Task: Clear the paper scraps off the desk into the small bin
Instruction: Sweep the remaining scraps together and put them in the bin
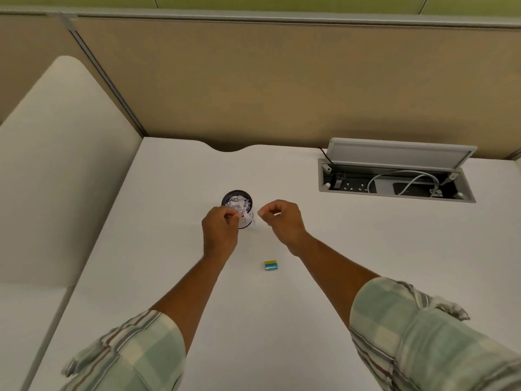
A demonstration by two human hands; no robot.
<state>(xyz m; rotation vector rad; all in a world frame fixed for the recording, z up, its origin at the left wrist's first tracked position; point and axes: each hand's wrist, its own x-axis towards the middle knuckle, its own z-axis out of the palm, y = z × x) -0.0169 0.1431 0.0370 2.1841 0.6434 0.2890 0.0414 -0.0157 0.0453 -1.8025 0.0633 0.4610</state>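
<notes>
Two bare hands hover over the middle of a white desk top, just near of a small dark round bin heaped with white torn paper scraps. The desk ends at a tan fabric partition wall on the far side, with a shallow curved notch cut into that far edge. To the left a cream rounded panel rises along the desk's side. Far right, a grey recessed cable box sits with its lid propped up and white cables inside. Wide bare surface lies left, right and near of the bin.

The left hand overlaps the bin's near-left rim, its fingertips pinched together around a small white scrap at the rim. The right hand is just right of the bin, apart from it, thumb and forefinger closed in a pinch; whether anything is between them cannot be told. A little paper shows white at the bin's near-right side, though whether it is inside or outside cannot be told. A small yellow and teal rectangular eraser lies nearer, between the two forearms, touching neither. Both sleeves are pale green plaid, rolled up.
</notes>
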